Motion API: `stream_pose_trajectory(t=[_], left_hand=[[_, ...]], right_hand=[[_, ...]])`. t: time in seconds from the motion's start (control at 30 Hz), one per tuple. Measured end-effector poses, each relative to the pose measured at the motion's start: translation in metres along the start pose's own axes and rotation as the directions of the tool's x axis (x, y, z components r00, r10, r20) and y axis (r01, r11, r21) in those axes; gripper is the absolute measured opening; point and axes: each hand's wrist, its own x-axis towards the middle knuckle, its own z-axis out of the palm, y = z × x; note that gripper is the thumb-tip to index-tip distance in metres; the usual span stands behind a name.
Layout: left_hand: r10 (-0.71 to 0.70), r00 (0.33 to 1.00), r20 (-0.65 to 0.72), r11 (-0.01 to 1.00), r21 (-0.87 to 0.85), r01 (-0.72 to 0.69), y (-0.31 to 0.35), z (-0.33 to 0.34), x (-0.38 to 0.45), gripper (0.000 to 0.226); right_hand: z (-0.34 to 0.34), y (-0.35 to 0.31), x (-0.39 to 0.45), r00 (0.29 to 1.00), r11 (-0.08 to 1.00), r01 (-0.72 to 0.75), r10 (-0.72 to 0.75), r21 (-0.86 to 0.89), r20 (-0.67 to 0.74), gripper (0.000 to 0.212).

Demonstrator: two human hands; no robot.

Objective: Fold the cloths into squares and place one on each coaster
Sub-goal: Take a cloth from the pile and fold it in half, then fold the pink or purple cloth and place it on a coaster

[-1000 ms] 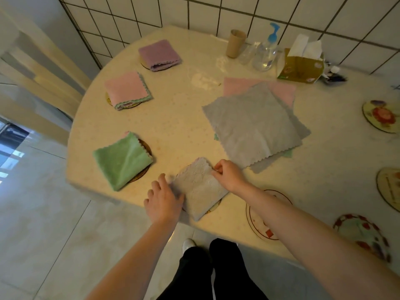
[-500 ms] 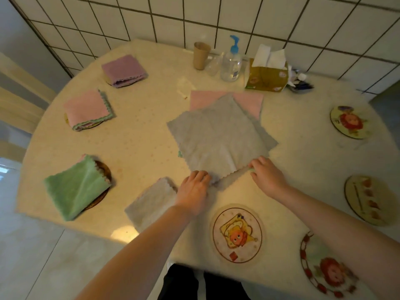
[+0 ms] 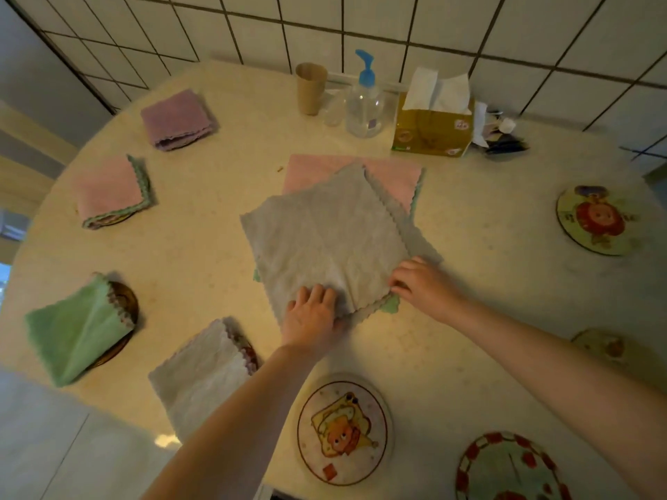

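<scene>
Closest to me on the tabletop (image 3: 451,337) are bare coasters. One has a cartoon picture (image 3: 342,433) and one has a red rim (image 3: 510,467). To the left of them sits a folded grey cloth (image 3: 202,373) on a coaster, with the coaster's edge peeking out.

A bit further, my left hand (image 3: 312,317) rests on the near corner of the flat grey cloth (image 3: 325,240). Its fingers lie on top of the cloth and the thumb is at the edge. I cannot tell if this grip is clamped on the cloth. My right hand (image 3: 420,283) pinches the right corner of the same cloth, so that grip is clamped on it.

This flat grey cloth is in the middle of the tabletop, on top of a pile. Another grey cloth, a green corner (image 3: 391,305) and a pink cloth (image 3: 393,178) show under it.

On the left, a folded green cloth (image 3: 77,328), a folded pink cloth (image 3: 110,191) and a folded purple cloth (image 3: 177,119) each sit on a coaster.

Far right is another picture coaster (image 3: 595,220). At the back, by the tiled wall (image 3: 397,30), stand a paper cup (image 3: 310,88), a pump bottle (image 3: 364,99) and a tissue box (image 3: 433,128).
</scene>
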Motion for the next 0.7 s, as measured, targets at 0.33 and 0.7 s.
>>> stream_pose_trajectory(t=[0.33,0.7], left_hand=[[-0.121,0.987,-0.104,0.989,-0.096,0.111,-0.017,-0.015,0.0,0.029],[-0.305,0.862,-0.405,0.918,-0.368,0.152,-0.032,-0.14,0.024,0.026]], right_hand=[[-0.04,-0.01,0.039,0.998,0.97,-0.032,0.043,0.241,-0.041,0.014],[-0.146,-0.022,0.046,0.882,0.989,0.115,-0.059,0.091,-0.467,0.011]])
